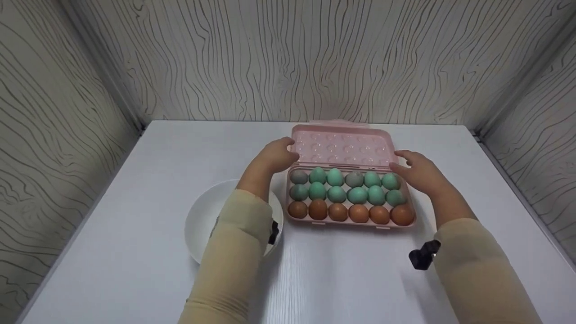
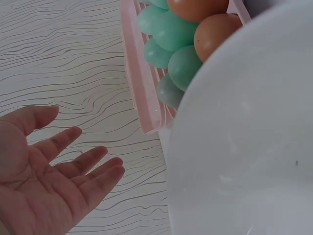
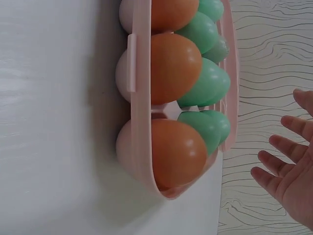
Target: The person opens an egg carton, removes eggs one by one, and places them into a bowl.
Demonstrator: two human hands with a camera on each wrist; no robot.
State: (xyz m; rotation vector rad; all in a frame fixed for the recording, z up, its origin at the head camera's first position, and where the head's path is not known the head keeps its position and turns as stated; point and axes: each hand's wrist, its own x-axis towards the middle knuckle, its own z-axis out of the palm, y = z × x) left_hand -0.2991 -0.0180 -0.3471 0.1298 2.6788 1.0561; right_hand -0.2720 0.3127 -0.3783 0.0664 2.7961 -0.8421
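The pink egg carton [image 1: 351, 223] lies toward 1 o'clock from the middle of the worktop [image 1: 324, 279], with eggs [image 1: 357, 195] in its three rows, its lid [image 1: 340, 146] folded back at 12 o'clock and a white dish [image 1: 203, 220] at about 8 o'clock. The left hand [image 1: 276, 155] and right hand [image 1: 417, 171] flank the lid at 10 and 2 o'clock, each grip spread and pinching nothing, though contact with its edges is hard to tell. Handling seems safest with light, even pressure at both ends together, so nothing jolts the eggs.
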